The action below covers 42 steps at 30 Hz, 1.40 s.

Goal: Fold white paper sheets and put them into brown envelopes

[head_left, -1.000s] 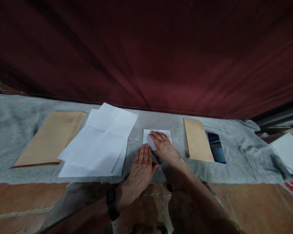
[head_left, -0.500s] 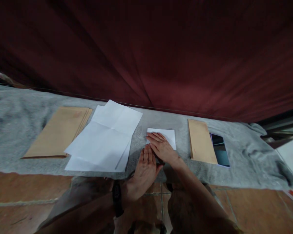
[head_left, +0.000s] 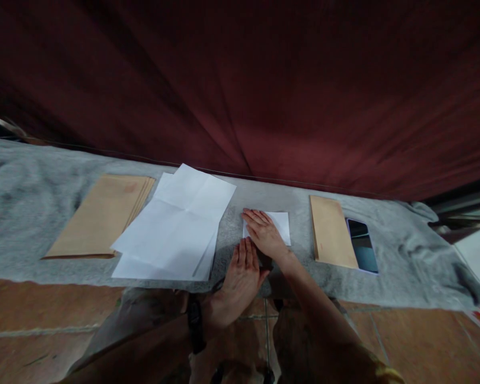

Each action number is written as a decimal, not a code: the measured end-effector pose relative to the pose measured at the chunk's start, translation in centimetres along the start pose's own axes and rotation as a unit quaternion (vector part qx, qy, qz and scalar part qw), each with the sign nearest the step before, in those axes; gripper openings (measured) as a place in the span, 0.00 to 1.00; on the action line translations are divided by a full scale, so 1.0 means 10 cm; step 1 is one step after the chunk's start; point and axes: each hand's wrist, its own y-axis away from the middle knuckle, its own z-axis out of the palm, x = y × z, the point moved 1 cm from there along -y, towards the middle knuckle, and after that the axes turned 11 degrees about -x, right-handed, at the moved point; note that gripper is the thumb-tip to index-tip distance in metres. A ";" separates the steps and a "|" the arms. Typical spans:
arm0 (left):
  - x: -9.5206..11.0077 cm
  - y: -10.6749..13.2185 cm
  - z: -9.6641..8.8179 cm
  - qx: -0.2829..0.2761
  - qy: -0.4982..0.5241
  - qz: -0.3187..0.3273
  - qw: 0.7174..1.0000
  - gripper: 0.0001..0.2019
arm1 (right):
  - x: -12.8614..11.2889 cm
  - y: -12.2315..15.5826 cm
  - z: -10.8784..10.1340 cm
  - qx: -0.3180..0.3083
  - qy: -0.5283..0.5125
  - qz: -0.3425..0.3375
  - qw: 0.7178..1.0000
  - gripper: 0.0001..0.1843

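A small folded sheet of white paper (head_left: 280, 226) lies flat on the grey cloth, its left part covered by my right hand (head_left: 265, 233). That hand is laid flat with its fingers stretched out toward the paper's upper left corner. Just below it, my left hand (head_left: 243, 272) rests flat, fingertips at the paper's lower left edge and thumb out to the side. A black wristband (head_left: 195, 322) is on my left wrist. Left of my hands, large white sheets (head_left: 176, 224) with fold creases overlap one another.
Several brown envelopes (head_left: 100, 218) are stacked at the far left. More brown envelopes (head_left: 333, 232) lie to the right, beside a phone (head_left: 362, 246). Grey cloth (head_left: 400, 250) covers the bench, with a dark red curtain (head_left: 240, 96) behind and floor tiles (head_left: 432, 336) below.
My right hand has slid slightly up along the paper's left side. My left hand stays nearly in place. The whole view has shifted a little.
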 end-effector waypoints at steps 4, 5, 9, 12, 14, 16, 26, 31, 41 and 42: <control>-0.08 -0.04 -0.04 0.006 -0.001 0.020 1.000 0.27 | 0.00 0.01 0.02 0.005 0.002 0.011 1.000 0.25; -0.10 -0.05 -0.05 0.005 0.002 0.023 1.000 0.26 | -0.01 0.03 0.02 0.008 0.004 0.016 1.000 0.25; -0.12 -0.05 -0.02 -0.004 0.000 0.021 1.000 0.27 | -0.06 0.12 0.01 0.012 0.020 0.036 0.999 0.26; -0.11 -0.05 0.00 -0.009 -0.003 0.018 1.000 0.28 | -0.09 0.18 0.00 0.005 0.040 0.045 0.998 0.26; -0.10 -0.05 0.01 -0.014 0.001 0.014 1.000 0.28 | -0.11 0.21 0.00 0.002 0.053 0.055 0.997 0.26; -0.10 -0.06 0.00 -0.018 -0.001 0.013 1.000 0.28 | -0.12 0.24 0.01 0.002 0.062 0.063 0.996 0.27; -0.09 -0.07 -0.08 -0.034 -0.035 0.016 0.999 0.28 | 0.00 0.51 0.04 0.018 0.055 0.086 0.995 0.28; -0.09 -0.07 -0.07 -0.030 -0.042 0.015 0.999 0.28 | 0.12 0.65 0.03 0.025 0.044 0.098 0.994 0.28; -0.12 -0.07 -0.10 -0.024 -0.006 0.026 0.999 0.29 | 0.22 0.82 -0.02 0.028 0.030 0.124 0.991 0.28; -0.11 -0.07 -0.11 -0.023 -0.004 0.025 0.999 0.29 | 0.23 0.83 -0.02 0.029 0.029 0.124 0.991 0.28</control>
